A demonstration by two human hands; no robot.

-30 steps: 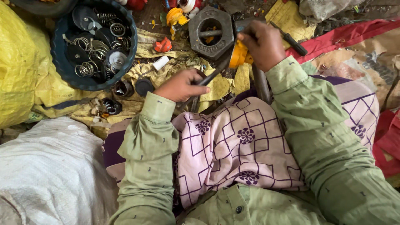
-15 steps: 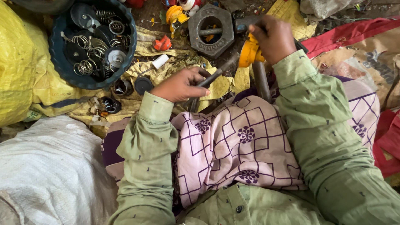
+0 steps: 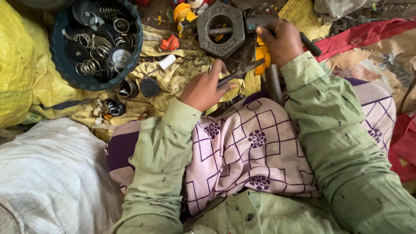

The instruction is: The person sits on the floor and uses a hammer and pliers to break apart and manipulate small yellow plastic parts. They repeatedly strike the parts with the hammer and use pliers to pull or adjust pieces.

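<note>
L hand (image 3: 203, 89) clenched round dark pliers (image 3: 240, 71), wrist bent, arm angled up from lap. R hand (image 3: 281, 41) grips hammer handle (image 3: 310, 43) beside yellow part (image 3: 261, 54), near hex block (image 3: 220, 29).

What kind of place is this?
Probably a small floor-level repair or scrap workshop: a dark tub holds metal springs and rings, a big hexagonal metal nut lies on the ground, and the left hand grips pliers.

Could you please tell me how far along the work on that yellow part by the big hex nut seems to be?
Done: springs and rings sit sorted in the dark round tray. In hand: the left hand holds pliers against the yellow part, the right hand grips a dark tool handle beside the hex nut. Left: loose caps lie unsorted.
</note>
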